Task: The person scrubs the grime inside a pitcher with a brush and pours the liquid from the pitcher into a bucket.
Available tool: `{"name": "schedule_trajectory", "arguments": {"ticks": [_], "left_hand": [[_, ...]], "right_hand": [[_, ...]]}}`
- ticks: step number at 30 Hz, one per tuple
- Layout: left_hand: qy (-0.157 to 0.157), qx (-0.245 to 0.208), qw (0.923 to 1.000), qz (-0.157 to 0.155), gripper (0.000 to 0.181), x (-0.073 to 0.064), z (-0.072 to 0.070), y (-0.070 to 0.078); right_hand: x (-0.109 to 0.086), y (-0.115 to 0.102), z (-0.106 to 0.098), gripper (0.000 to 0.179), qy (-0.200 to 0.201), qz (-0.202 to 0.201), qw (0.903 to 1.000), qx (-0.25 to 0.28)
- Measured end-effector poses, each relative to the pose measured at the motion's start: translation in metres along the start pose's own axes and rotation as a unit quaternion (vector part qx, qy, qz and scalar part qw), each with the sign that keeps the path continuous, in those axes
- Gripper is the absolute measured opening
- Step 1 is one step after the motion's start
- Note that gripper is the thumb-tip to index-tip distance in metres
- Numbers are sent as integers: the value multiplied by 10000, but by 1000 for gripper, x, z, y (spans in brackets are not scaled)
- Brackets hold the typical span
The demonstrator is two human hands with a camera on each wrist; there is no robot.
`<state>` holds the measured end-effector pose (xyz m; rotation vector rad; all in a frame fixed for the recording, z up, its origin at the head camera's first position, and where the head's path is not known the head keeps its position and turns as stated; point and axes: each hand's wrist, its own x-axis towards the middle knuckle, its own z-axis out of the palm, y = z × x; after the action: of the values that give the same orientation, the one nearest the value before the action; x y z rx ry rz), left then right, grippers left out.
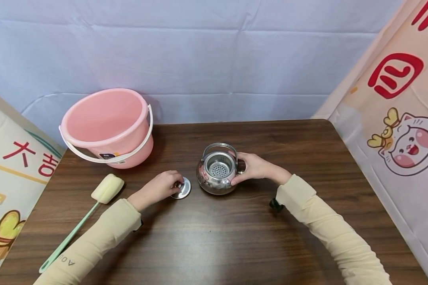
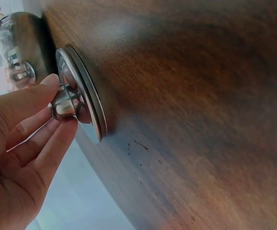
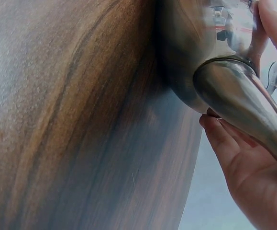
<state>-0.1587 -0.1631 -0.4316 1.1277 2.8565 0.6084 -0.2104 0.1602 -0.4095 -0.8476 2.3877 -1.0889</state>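
Note:
A shiny steel teapot (image 1: pixel 216 178) stands upright on the table, its top uncovered and a perforated strainer (image 1: pixel 219 169) inside. Its loop handle is raised. My right hand (image 1: pixel 251 168) grips the teapot's right side, thumb and fingers on either side of the spout (image 3: pixel 238 91). To the left of the pot, my left hand (image 1: pixel 164 185) pinches the knob of the round steel lid (image 1: pixel 184 189) between thumb and fingertips. In the left wrist view the lid (image 2: pixel 83 93) is flat at the tabletop; whether it touches the wood, I cannot tell.
At the back left stands a pink bucket (image 1: pixel 137 152) with a white handle. A sponge brush (image 1: pixel 107 189) with a green handle lies left of my left forearm. Small droplets dot the brown table (image 1: pixel 214 241). Cloth hangs behind and at both sides.

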Motion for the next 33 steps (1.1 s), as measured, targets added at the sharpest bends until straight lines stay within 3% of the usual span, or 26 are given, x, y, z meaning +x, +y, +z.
{"name": "schedule_trajectory", "arguments": {"ticks": [6, 11, 20, 33], "left_hand": [[8, 214, 9997, -65, 20, 2, -4, 2], [191, 376, 9991, -7, 19, 6, -11, 7], [502, 377, 9973, 369, 18, 14, -25, 22], [948, 464, 9897, 964, 16, 33, -30, 41]], "right_hand": [[0, -1, 0, 84, 10, -15, 10000, 12], [0, -1, 0, 83, 22, -55, 10000, -28], [1, -1, 0, 84, -2, 11, 10000, -18], [0, -1, 1, 83, -15, -38, 10000, 59]]}}
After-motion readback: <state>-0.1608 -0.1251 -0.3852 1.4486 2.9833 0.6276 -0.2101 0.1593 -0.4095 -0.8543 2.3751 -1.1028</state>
